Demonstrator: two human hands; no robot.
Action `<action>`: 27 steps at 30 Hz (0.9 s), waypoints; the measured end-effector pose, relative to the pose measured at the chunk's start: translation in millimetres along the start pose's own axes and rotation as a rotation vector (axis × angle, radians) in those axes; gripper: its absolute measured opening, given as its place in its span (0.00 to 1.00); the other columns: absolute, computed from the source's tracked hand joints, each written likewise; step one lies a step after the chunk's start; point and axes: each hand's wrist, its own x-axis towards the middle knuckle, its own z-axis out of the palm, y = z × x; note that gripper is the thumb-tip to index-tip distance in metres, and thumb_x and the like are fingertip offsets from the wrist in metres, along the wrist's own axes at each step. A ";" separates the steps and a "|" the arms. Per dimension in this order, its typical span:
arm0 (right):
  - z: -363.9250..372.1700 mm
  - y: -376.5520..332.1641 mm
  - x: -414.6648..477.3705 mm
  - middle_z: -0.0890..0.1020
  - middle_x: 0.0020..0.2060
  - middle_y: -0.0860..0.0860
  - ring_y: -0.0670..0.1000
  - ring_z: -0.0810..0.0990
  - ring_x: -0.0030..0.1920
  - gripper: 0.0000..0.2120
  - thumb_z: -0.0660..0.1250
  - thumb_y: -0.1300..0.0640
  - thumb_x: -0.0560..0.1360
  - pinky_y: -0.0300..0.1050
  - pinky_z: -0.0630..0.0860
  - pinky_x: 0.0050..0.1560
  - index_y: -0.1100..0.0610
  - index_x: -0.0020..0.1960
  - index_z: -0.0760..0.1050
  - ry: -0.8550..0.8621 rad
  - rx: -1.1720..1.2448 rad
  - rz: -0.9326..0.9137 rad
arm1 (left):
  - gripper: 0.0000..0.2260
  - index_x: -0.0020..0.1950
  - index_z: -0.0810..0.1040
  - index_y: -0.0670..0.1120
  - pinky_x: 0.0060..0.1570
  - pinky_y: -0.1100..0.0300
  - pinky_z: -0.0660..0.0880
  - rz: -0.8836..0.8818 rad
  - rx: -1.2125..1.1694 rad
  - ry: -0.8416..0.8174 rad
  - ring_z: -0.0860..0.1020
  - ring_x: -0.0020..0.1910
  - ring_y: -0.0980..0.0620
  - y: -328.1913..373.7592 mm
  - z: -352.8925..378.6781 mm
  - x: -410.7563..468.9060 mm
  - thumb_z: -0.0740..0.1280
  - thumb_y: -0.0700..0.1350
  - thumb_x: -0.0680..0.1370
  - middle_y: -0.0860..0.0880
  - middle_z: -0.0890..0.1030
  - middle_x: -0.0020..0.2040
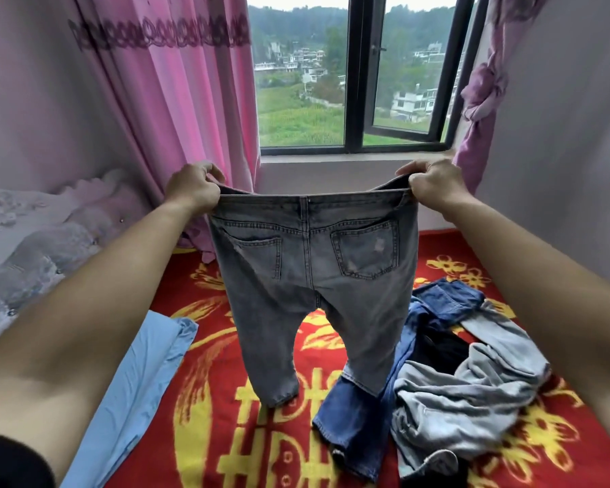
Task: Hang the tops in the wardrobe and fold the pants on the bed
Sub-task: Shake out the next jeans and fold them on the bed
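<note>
Curled the fingers (213,170) of the left hand (194,188) over one end of the waistband (310,199) of the grey jeans (310,276), gripping the denim there. Did the same with the right hand (434,186) at the other end, its fingers (411,169) bent and bunched close together on the band.

Held the jeans up in the air between two outstretched arms, with the waistband stretched flat and roughly level, the back pockets facing the camera and both legs hanging down over the bed (226,434) with its red and yellow cover. Could not tell whether the hems touched that cover. Saw one hem overlapping the blue jeans (353,417) spread out just beneath it.

Noted more clothes heaped beside the blue jeans on the right of the bed: pale grey trousers (455,399) crumpled on top, and a dark garment (437,350) tucked between them. Noted a light blue cloth (145,375) lying along the bed's left edge, well apart from the heap.

Faced a dark-framed window (353,72) beyond the jeans, with a pink curtain (177,100) hanging to its left and a knotted purple curtain (483,89) to its right.
</note>
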 end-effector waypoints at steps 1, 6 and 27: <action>-0.3 4.1 -2.0 0.82 0.57 0.53 0.53 0.78 0.57 0.22 0.57 0.64 0.70 0.45 0.74 0.65 0.47 0.52 0.83 -0.047 -0.051 -0.023 | 0.17 0.43 0.78 0.52 0.43 0.58 0.77 0.017 0.019 -0.053 0.79 0.45 0.45 -1.7 1.6 -2.1 0.56 0.34 0.68 0.49 0.82 0.45; 2.0 18.7 -15.7 0.80 0.61 0.47 0.53 0.77 0.61 0.22 0.59 0.63 0.73 0.50 0.72 0.66 0.41 0.53 0.83 -0.225 -0.377 -0.256 | 0.19 0.49 0.82 0.53 0.52 0.53 0.79 0.106 0.118 -0.220 0.79 0.48 0.44 -13.0 19.9 -20.8 0.58 0.34 0.71 0.47 0.84 0.49; 25.0 97.5 -64.4 0.81 0.54 0.53 0.62 0.81 0.52 0.20 0.60 0.61 0.77 0.52 0.76 0.51 0.45 0.62 0.80 -0.434 -0.723 -0.469 | 0.16 0.59 0.69 0.54 0.50 0.48 0.72 0.266 0.265 -0.337 0.76 0.47 0.36 -89.3 81.9 -77.4 0.56 0.37 0.77 0.43 0.73 0.46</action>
